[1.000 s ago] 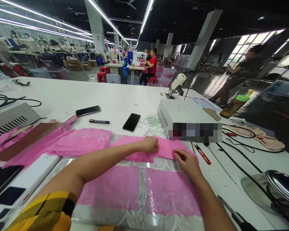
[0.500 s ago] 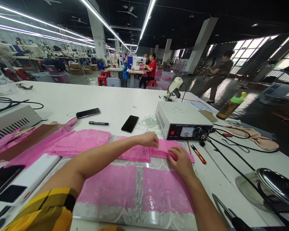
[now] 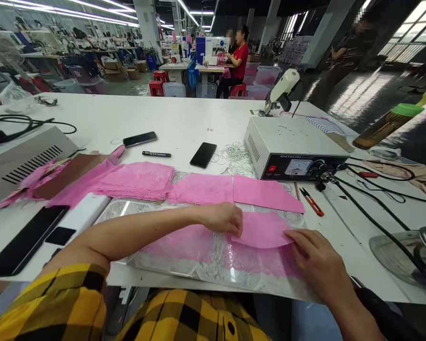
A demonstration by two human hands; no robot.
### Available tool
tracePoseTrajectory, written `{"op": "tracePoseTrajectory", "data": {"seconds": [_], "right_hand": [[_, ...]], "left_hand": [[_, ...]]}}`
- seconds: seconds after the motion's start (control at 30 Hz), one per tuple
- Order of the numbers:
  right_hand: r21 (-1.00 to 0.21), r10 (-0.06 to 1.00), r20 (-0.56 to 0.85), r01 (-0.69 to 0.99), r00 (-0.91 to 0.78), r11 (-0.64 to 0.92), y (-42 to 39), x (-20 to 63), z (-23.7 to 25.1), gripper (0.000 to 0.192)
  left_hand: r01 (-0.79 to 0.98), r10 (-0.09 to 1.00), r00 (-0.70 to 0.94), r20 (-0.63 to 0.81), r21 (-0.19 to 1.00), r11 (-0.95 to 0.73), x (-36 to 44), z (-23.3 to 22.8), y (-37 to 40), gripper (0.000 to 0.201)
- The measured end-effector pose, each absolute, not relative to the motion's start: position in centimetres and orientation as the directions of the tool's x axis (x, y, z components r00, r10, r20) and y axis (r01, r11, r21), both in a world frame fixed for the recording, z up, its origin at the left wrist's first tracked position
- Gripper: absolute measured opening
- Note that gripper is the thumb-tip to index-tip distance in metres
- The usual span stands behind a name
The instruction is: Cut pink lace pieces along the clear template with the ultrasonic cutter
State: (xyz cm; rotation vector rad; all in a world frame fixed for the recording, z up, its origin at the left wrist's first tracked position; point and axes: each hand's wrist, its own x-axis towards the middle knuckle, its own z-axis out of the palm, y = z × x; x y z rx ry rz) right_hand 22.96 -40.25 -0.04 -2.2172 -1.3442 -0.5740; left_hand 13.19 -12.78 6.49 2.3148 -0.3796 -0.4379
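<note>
A pink fabric piece is stretched between my two hands, just above a glossy clear-covered board. My left hand is closed on its left edge. At the piece's right end, my right hand pinches the corner between thumb and fingers. Beneath lie two pink panels on the board, the left one partly behind my forearm. Along the board's far edge rest a flat pink stack, a lace-textured pink stack and a thicker lacy pile.
Behind the stacks stands a metal control box with cables running right. Orange thread snips, a black phone, a marker and tangled thread lie around. A glass jar stands at right. Co-workers sit at sewing machines beyond.
Both hands have come back toward me from the flat pink stack, bringing one fabric piece over the board. The view has tilted downward.
</note>
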Motion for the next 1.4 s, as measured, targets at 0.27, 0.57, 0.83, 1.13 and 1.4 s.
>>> {"op": "tracePoseTrajectory", "data": {"seconds": [0.27, 0.57, 0.83, 1.13, 1.4], "right_hand": [[-0.063, 0.76, 0.587, 0.952, 0.278, -0.3, -42.4, 19.4, -0.2, 0.025], [-0.105, 0.768, 0.559, 0.946, 0.312, -0.307, -43.3, 18.7, -0.5, 0.027], [-0.189, 0.764, 0.54, 0.936, 0.353, -0.298, -43.1, 17.7, 0.3, 0.03], [-0.323, 0.787, 0.51, 0.925, 0.348, -0.2, -40.3, 15.1, 1.1, 0.019], [-0.37, 0.79, 0.522, 0.92, 0.321, -0.129, -37.7, 14.1, 1.1, 0.016]], "left_hand": [[-0.287, -0.477, 0.867, -0.147, 0.635, -0.717, 10.7, 5.4, -14.3, 0.015], [-0.355, -0.487, 0.868, -0.097, 0.566, -0.745, 9.3, 5.1, -15.1, 0.018], [-0.331, -0.443, 0.892, -0.086, 0.541, -0.773, 8.5, 4.4, -15.8, 0.016], [-0.319, -0.423, 0.902, -0.089, 0.524, -0.79, 8.6, 4.4, -15.8, 0.012], [-0.305, -0.417, 0.901, -0.116, 0.514, -0.802, 8.8, 4.6, -15.8, 0.012]]}}
